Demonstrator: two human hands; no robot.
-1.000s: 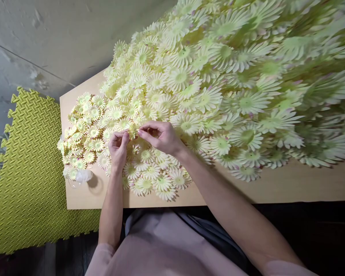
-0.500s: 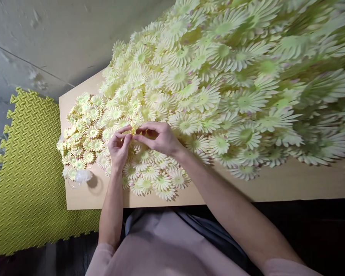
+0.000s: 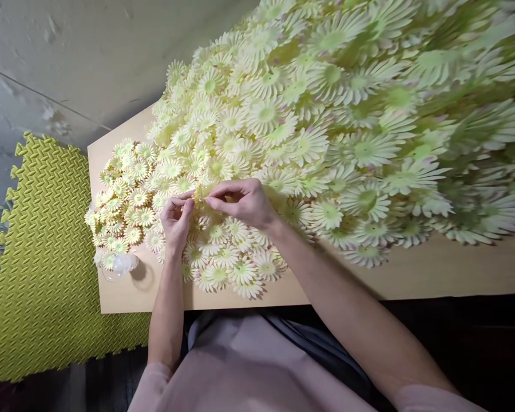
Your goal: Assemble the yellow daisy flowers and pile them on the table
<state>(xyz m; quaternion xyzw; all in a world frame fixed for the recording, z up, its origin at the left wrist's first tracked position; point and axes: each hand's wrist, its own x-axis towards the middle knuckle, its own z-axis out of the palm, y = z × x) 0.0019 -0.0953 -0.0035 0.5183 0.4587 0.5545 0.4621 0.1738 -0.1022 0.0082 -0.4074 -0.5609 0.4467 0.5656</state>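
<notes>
Above the heap of cream artificial flower heads (image 3: 266, 114), my left hand (image 3: 177, 220) pinches a small yellow flower piece (image 3: 198, 192) between thumb and forefinger. My right hand (image 3: 244, 200) faces it from the right, thumb and forefinger pressed together at the piece's right side. Whatever lies between those right fingertips is too small to make out. Below both hands spreads a patch of loose petal layers (image 3: 227, 257) with pale green middles. To the left of my left hand lies a cluster of smaller, fuller flower heads (image 3: 133, 197).
A clear plastic cup (image 3: 122, 264) stands near the left front corner of the wooden table (image 3: 343, 274). Beyond the table's left edge is a yellow-green foam mat (image 3: 47, 257). A grey wall (image 3: 90, 51) rises behind.
My right hand has shifted slightly to the right, widening the space between the two hands. The left hand stays almost in place with the yellow piece.
</notes>
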